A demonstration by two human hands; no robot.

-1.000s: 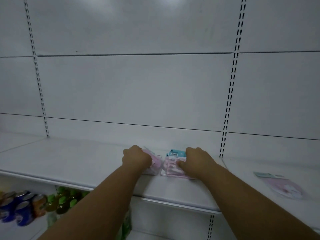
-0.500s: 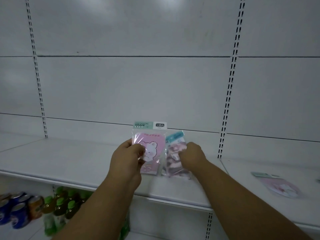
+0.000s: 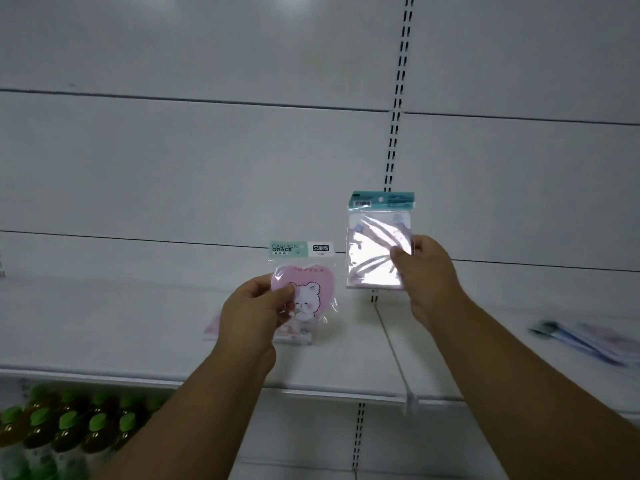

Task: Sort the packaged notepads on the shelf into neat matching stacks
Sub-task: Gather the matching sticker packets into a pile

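Observation:
My left hand [image 3: 254,315] holds up a pink heart-shaped notepad pack [image 3: 308,289] with a bear drawing and a green header card, just above the white shelf [image 3: 138,327]. My right hand [image 3: 424,271] grips a square notepad pack [image 3: 374,244] with a teal header, raised higher and to the right; glare hides its print. Under my left hand another pack [image 3: 294,336] lies flat on the shelf, mostly hidden. Blurred packs [image 3: 588,337] lie on the shelf at the far right.
The white back panel has slotted uprights [image 3: 394,150]. A seam divides the shelf boards [image 3: 391,344] right of centre. Bottles with green caps [image 3: 69,424] stand on the lower shelf at the bottom left.
Both hands lifted their packs off the shelf. The right hand rose and moved right with the square pack; the left keeps the heart pack upright. The view shifted right.

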